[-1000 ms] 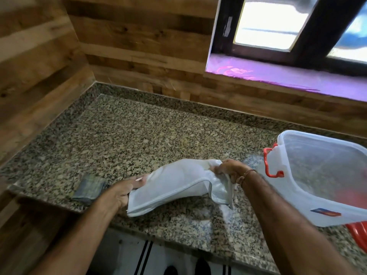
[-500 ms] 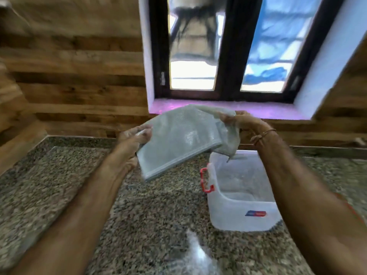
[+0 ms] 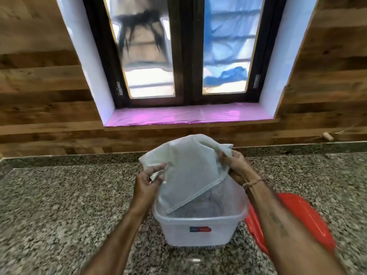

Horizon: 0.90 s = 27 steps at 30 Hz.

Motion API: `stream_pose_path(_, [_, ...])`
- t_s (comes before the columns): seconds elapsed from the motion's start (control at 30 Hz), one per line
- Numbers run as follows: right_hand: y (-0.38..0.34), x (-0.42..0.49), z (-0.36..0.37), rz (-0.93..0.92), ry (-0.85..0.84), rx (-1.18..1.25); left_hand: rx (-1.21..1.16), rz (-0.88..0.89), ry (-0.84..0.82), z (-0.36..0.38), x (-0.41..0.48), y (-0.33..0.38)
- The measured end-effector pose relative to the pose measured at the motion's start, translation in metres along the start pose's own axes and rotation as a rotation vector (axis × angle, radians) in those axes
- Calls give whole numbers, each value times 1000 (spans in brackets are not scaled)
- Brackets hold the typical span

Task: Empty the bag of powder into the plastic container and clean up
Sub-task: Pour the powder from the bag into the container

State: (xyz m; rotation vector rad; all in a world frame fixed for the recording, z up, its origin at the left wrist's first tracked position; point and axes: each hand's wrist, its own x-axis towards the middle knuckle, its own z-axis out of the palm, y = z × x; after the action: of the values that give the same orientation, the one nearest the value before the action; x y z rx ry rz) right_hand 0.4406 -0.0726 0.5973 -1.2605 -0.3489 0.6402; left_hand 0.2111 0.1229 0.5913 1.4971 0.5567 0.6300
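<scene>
I hold a white bag of powder (image 3: 186, 171) with both hands above the clear plastic container (image 3: 198, 231). My left hand (image 3: 149, 179) grips the bag's left corner. My right hand (image 3: 234, 165) grips its upper right end. The bag is tilted, and its lower edge dips inside the container's rim. The container stands on the granite counter straight in front of me, with a small blue and red label on its near wall. I cannot tell whether powder lies inside it.
A red lid (image 3: 294, 221) lies on the counter just right of the container, partly under my right forearm. The granite counter (image 3: 59, 205) runs left and right. Behind it are a wood-panelled wall and a window with a purple sill (image 3: 188, 116).
The bag has gone from lying on the counter to being lifted and carried right, and now hangs tilted over the container with its lower edge inside. The view has turned toward the window.
</scene>
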Motion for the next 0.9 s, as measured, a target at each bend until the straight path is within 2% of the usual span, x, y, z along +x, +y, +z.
stream_pose_path(0.13, [-8,6,-7,76,-228,140,66,-39,-100,-6,-13,0])
stream_pose_path(0.27, [-4,15,-12,137,-177,178,158,-58,-182,-15,-25,3])
stream_pose_path(0.3, [-2,16,-13,137,-157,164,164,-80,-143,-15,-27,6])
stream_pose_path(0.37, [-1,16,-14,121,-125,130,181,-129,60,-16,-22,7])
stream_pose_path(0.43, [-1,15,-16,102,-116,126,99,-228,211,-21,-4,6])
stream_pose_path(0.47, [-1,13,-16,102,-126,137,47,-286,209,-22,7,6])
stream_pose_path(0.6, [1,10,-16,80,-154,132,-198,-486,20,-14,42,16])
stream_pose_path(0.7, [3,10,-17,27,-141,95,-252,-528,65,-5,54,23])
stream_pose_path(0.83, [0,7,-21,-70,-2,-21,-283,-438,189,-7,55,18])
stream_pose_path(0.9, [-5,5,-22,-42,81,-11,-300,-351,237,-2,49,19])
